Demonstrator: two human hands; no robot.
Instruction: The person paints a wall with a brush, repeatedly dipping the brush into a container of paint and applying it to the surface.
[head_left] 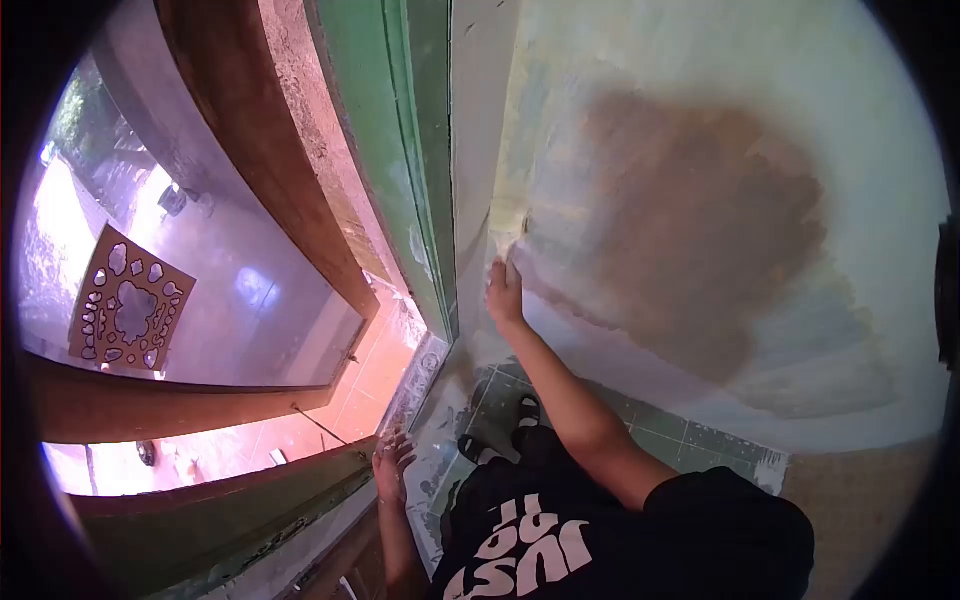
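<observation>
My right hand [505, 290] is closed around the handle of a paintbrush [508, 238]. The brush's pale bristles press against the wall [560, 190] near its left corner, beside the green door frame. A large brown patch [710, 240] stands out on the wall to the right of the brush, with streaky pale paint around it. Low on the left, my left hand [393, 465] hangs by the window ledge, its fingers apart and nothing in them.
A green-painted frame [400, 150] and a brown wooden window frame [260, 160] stand on the left. Through the opening shows a patterned cut-out panel [135, 300]. Paint-spattered green tiles [660, 420] lie underfoot, near my sandalled feet.
</observation>
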